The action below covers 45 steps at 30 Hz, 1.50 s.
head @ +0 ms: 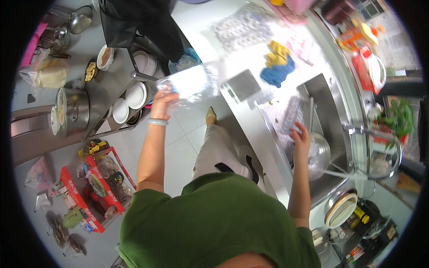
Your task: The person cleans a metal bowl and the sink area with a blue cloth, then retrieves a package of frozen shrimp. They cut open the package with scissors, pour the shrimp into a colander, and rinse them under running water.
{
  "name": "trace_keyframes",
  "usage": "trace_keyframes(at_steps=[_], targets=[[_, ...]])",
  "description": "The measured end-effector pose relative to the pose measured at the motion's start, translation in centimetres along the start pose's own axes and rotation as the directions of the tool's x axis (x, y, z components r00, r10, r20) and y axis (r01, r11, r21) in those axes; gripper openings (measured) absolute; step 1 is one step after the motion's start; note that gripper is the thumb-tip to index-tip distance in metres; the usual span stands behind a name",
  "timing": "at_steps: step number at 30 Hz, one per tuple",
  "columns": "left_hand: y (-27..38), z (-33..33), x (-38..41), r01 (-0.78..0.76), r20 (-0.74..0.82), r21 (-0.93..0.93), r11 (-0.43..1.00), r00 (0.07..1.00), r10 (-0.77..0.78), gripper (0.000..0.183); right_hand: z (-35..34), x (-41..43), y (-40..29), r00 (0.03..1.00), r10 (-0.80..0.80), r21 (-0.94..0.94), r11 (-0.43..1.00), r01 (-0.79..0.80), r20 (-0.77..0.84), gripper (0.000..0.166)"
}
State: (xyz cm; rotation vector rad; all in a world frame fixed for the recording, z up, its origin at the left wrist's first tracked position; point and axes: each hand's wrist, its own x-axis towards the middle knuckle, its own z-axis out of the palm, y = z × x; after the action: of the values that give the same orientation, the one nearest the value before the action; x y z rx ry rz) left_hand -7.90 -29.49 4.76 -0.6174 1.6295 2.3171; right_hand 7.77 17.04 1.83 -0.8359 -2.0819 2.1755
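My left hand [161, 104], with a pale bangle at the wrist, grips a clear plastic package [194, 83] with a bright white face, held over the floor by the counter. My right hand [300, 134] has its fingers spread beside a clear, bumpy plastic tray [291, 114] at the sink's near edge; whether a fingertip touches it is unclear. A digital kitchen scale [242, 85] lies on the white counter [214, 13]. Beyond it are blue and yellow rubber gloves [278, 67] and a bag of more bumpy plastic trays [241, 28].
The steel sink [335, 117] holds a round bowl [316, 155] under an arched faucet [399, 150]. At left, a steel worktop [97, 90] carries a large pot [77, 110], above shelved white plates [135, 95]. A red-edged crate [72, 184] stands on the floor.
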Motion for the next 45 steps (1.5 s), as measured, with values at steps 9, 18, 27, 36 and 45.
trace_keyframes(at_steps=[9,18,27,36,45], targets=[[-12.6,-21.9,33.9,-0.300,-0.144,0.728,0.616,0.812,0.566,0.037,12.5,5.6,9.9,0.908,-0.214,-0.543,0.840,-0.017,-0.361,0.031],[-26.5,-22.9,55.7,0.129,-0.065,0.951,-0.280,0.972,0.226,0.043,13.5,4.4,11.5,0.800,-0.284,-0.757,0.583,-0.294,-0.529,0.033],[-36.2,-22.1,61.6,0.231,-0.221,0.953,-0.198,0.973,0.071,0.047,12.0,1.0,11.9,0.828,-0.220,-0.704,0.660,-0.263,-0.516,0.057],[-33.5,-22.8,54.1,-0.423,0.385,0.836,-0.349,0.906,-0.175,0.035,15.4,7.3,11.9,0.581,0.040,-0.125,0.963,-0.241,-0.813,0.009],[-22.9,-22.2,40.0,-0.898,0.658,0.113,-0.425,0.388,-0.645,0.017,15.8,5.8,5.8,0.861,-0.016,-0.467,0.845,-0.260,-0.508,0.022]])
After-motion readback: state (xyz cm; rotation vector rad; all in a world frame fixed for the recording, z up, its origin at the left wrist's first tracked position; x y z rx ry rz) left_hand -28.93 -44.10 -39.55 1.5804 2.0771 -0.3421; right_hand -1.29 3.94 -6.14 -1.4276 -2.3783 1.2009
